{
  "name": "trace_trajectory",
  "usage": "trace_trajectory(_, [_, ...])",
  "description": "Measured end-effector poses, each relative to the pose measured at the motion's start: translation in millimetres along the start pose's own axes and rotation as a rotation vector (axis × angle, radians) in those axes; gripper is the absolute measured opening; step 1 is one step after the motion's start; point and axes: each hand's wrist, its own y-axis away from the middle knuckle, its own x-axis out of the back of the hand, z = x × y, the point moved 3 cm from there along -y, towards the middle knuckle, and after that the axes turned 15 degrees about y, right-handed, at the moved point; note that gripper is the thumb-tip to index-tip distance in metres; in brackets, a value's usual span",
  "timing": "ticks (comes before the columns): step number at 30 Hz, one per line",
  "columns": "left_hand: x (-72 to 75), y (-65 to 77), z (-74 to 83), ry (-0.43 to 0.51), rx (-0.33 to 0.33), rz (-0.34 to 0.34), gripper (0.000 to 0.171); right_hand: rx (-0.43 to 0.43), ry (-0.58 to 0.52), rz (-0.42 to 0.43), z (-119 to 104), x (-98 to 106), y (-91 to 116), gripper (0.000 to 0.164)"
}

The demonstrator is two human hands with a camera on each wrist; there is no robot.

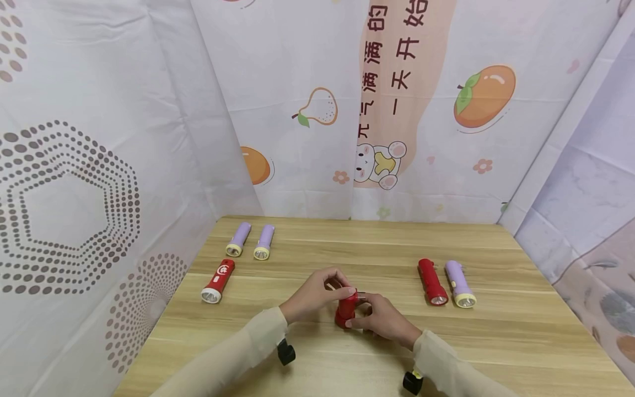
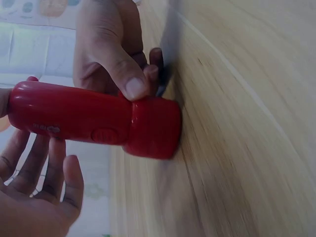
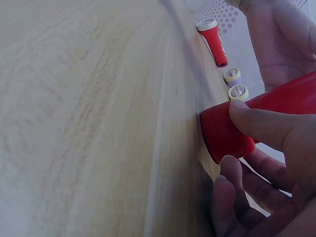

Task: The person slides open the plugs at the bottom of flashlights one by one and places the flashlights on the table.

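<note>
A red flashlight (image 1: 346, 310) stands upright on the wooden table, its wide lamp head (image 2: 155, 128) facing down at the tabletop. My left hand (image 1: 319, 292) holds it from above, thumb on the tail end and fingers along the far side of the body. Lower down, my right hand (image 1: 384, 318) pinches the lamp head, with the thumb (image 3: 261, 123) lying on its collar. Thin metal prongs (image 1: 361, 295) stick out near the top of the body, beside my right fingers. A small switch (image 2: 104, 136) shows on the body in the left wrist view.
On the left lie two purple flashlights (image 1: 239, 239) with yellow rims and a red one (image 1: 218, 281) with a white rim. To the right lie a red flashlight (image 1: 432, 282) and a purple one (image 1: 460, 284). Printed curtains (image 1: 297, 165) hang behind and beside the table (image 1: 327, 242).
</note>
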Motion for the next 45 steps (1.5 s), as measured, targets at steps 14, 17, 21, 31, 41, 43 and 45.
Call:
trace_trajectory(14, [6.1,7.6,1.1,-0.112,-0.190,-0.071,0.030,0.015,0.030,0.009,-2,1,3,0.053])
trace_trajectory(17, [6.3,9.2,1.3,-0.120,-0.214,-0.079,0.030,0.015,0.017,0.005,-3,1,4,0.055])
trace_trajectory(21, [7.0,11.9,0.2,-0.124,-0.237,-0.083,0.030,0.014,0.005,0.002,-3,0,5,0.056])
trace_trajectory(31, [7.3,12.9,0.2,-0.117,-0.259,-0.069,0.031,0.010,0.045,0.027,-2,0,4,0.061])
trace_trajectory(41, [5.8,12.9,-1.9,-0.101,-0.294,-0.057,0.030,0.020,0.145,0.098,-3,-4,2,0.063])
trace_trajectory(43, [5.5,13.3,-2.2,-0.105,-0.305,-0.055,0.031,0.024,0.158,0.109,-3,-5,2,0.063])
trace_trajectory(45, [5.2,14.0,-2.1,-0.112,-0.317,-0.052,0.032,0.030,0.170,0.117,-3,-5,2,0.062])
